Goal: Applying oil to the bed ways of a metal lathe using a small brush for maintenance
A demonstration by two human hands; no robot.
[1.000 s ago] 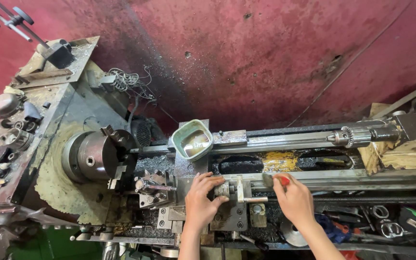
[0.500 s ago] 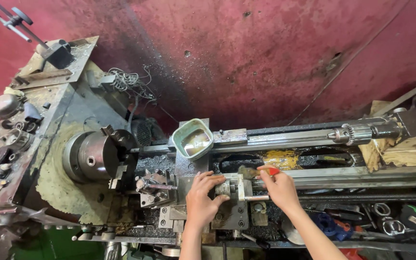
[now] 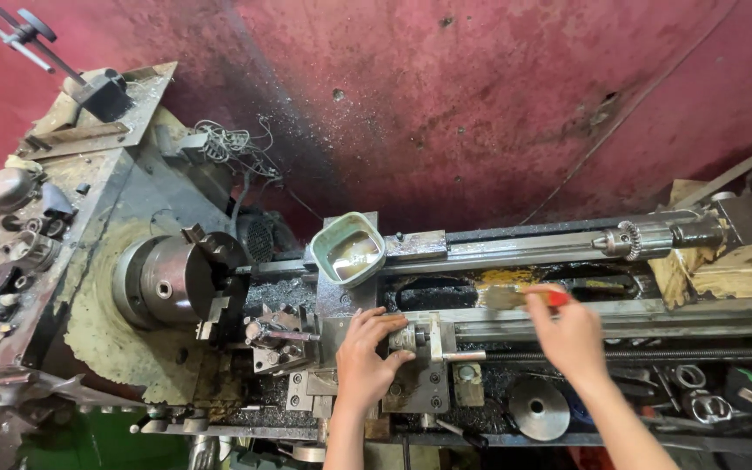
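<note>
Metal lathe seen from above, bed (image 3: 567,326) running left to right. The left hand (image 3: 367,352) is laid on the carriage, fingers curled around the small cross-slide handle (image 3: 415,338); a firm clamp cannot be confirmed. The right hand (image 3: 572,335) is closed on a brush with a red handle (image 3: 528,298), held over the bed right of the carriage. The brush's long axis lies along the bed, bristles pointing left toward the carriage, red end at the fingers. The hands are apart, the right one nearer the brush and the yellowish swarf (image 3: 506,278) just behind the bristles. A green tray (image 3: 347,248) sits behind the carriage, the chuck (image 3: 167,278) well left, the drill chuck in the tailstock (image 3: 646,237) far right.
</note>
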